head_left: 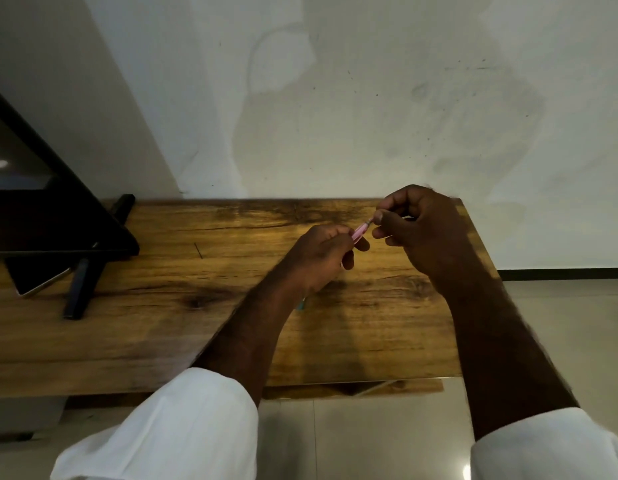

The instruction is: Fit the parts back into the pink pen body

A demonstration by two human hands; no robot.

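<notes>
My left hand (323,252) grips a thin pink pen (360,231) above the wooden table (169,306), fingers curled round its barrel. My right hand (421,230) pinches the pen's narrow tip end between thumb and fingers. The two hands nearly meet over the table's far right part. A small teal piece (302,304) shows just below my left wrist; what it belongs to is unclear.
A black screen (41,209) on black feet stands at the table's left, with a phone (37,277) lying under it. A white wall rises behind the table. The table's right edge drops to a pale tiled floor (560,323).
</notes>
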